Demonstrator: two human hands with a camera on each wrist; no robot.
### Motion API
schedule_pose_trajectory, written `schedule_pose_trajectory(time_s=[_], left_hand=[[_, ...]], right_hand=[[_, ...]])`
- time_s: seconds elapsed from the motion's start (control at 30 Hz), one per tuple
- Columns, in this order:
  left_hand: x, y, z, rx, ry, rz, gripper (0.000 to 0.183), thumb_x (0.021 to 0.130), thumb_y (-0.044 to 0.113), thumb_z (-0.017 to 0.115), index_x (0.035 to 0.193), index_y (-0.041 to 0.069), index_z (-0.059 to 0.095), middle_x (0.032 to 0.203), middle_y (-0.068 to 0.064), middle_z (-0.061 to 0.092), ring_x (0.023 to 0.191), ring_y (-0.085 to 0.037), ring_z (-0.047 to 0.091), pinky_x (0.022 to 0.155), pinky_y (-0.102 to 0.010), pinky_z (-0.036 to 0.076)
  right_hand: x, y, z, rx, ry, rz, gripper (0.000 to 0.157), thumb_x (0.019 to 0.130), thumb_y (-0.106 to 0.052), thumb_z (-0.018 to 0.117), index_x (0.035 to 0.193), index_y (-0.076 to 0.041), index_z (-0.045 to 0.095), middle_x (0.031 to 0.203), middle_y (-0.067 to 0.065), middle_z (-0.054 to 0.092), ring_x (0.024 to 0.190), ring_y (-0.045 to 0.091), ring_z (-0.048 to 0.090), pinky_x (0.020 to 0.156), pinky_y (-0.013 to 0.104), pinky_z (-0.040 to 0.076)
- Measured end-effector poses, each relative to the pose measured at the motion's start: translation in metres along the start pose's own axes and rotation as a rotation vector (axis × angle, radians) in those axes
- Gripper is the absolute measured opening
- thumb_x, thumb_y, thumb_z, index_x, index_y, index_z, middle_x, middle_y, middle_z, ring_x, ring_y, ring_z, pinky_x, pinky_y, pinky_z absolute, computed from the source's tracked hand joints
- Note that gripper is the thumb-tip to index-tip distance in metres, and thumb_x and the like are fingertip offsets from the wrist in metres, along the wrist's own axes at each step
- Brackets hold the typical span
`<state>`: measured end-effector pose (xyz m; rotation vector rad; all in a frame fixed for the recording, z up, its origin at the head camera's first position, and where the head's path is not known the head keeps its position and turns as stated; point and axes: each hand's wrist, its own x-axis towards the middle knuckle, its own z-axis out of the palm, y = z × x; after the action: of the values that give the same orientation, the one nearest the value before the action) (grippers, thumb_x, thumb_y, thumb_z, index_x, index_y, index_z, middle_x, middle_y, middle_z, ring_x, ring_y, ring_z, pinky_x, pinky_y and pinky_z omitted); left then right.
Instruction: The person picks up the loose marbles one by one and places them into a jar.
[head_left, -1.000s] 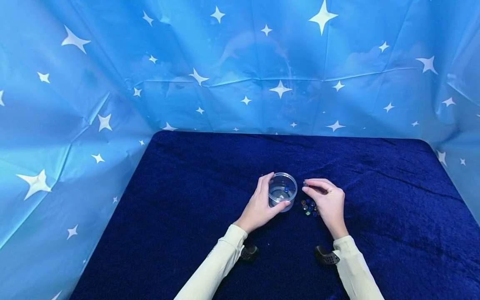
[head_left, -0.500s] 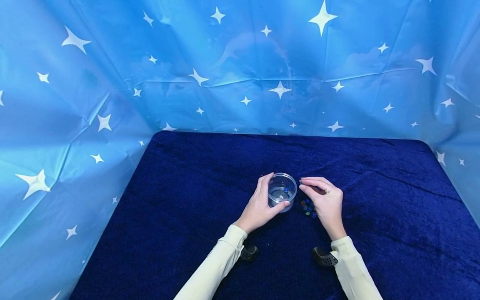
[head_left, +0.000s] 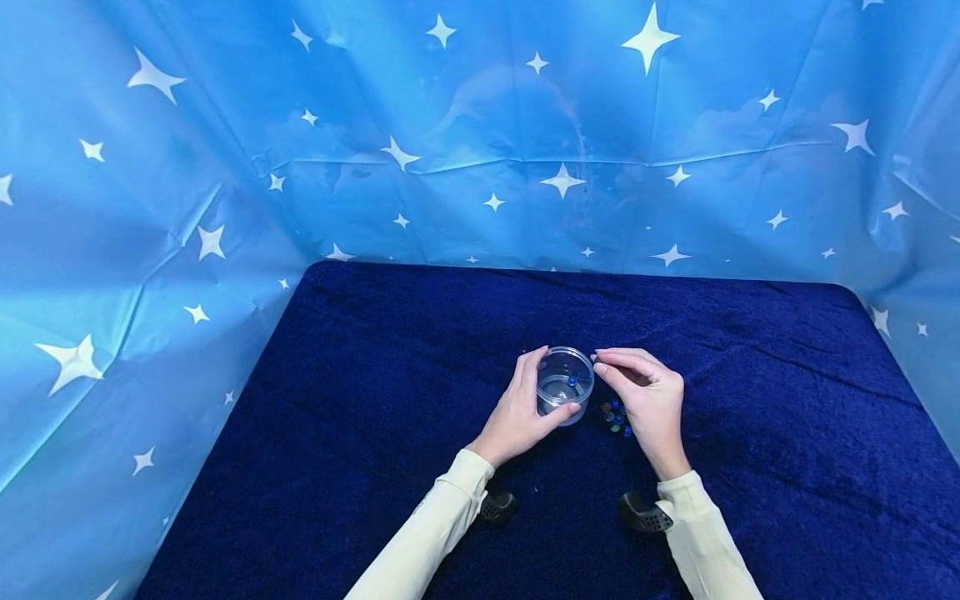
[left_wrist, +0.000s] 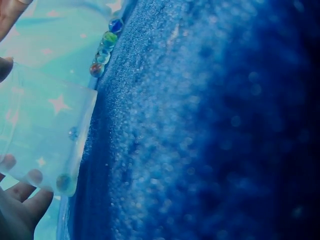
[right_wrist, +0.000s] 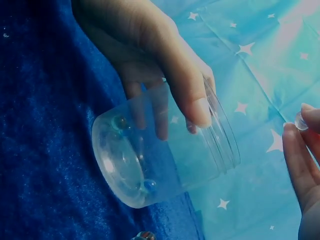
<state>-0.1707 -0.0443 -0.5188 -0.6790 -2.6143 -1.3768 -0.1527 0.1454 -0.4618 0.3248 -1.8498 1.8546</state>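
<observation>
My left hand grips a clear plastic jar round its side, with the jar's mouth uncovered. A blue marble lies inside, and the right wrist view also shows a greenish marble near the jar's bottom. Between thumb and fingertips, my right hand pinches a clear marble close to the right side of the jar's rim. Several loose marbles, blue, green and amber, lie on the cloth right of the jar, partly behind my right hand in the head view.
Dark blue plush cloth covers the table. A starry blue curtain hangs behind it and at both sides. A tiny red spot shows by the left fingertips. Black wrist devices sit under both sleeves.
My right hand has moved a little left and slightly farther from me, carrying the clear marble up to the jar's rim. The left hand and jar have stayed in place.
</observation>
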Motion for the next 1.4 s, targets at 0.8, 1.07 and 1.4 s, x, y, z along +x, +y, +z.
schedule_pose_trajectory(time_s=[0.8,1.07,1.4], left_hand=[[0.000,-0.001,0.000,0.015,0.006,0.021,0.089,0.090,0.034,0.081,0.155,-0.001,0.031,0.153,-0.016,0.040,0.139,-0.032,0.048,0.116,-0.043,0.037],[-0.001,0.001,-0.001,0.021,-0.001,0.001,0.089,0.090,0.035,0.080,0.155,0.000,0.031,0.152,-0.016,0.040,0.138,-0.032,0.048,0.115,-0.044,0.038],[-0.001,0.002,-0.002,0.018,0.000,0.010,0.090,0.090,0.035,0.080,0.155,-0.001,0.031,0.153,-0.016,0.040,0.140,-0.034,0.047,0.116,-0.044,0.037]], right_hand=[[-0.002,0.007,0.008,0.011,-0.031,0.034,0.010,0.084,0.015,0.076,0.095,0.014,0.076,0.101,0.023,0.075,0.095,0.010,0.072,0.082,0.020,0.056],[-0.004,0.013,0.012,-0.009,-0.052,0.050,0.011,0.083,0.017,0.077,0.093,0.012,0.077,0.100,0.028,0.072,0.094,0.009,0.072,0.082,0.018,0.056],[-0.008,0.019,0.015,-0.019,-0.105,0.077,0.011,0.083,0.015,0.077,0.094,0.012,0.077,0.099,0.027,0.072,0.096,0.007,0.070,0.085,0.019,0.055]])
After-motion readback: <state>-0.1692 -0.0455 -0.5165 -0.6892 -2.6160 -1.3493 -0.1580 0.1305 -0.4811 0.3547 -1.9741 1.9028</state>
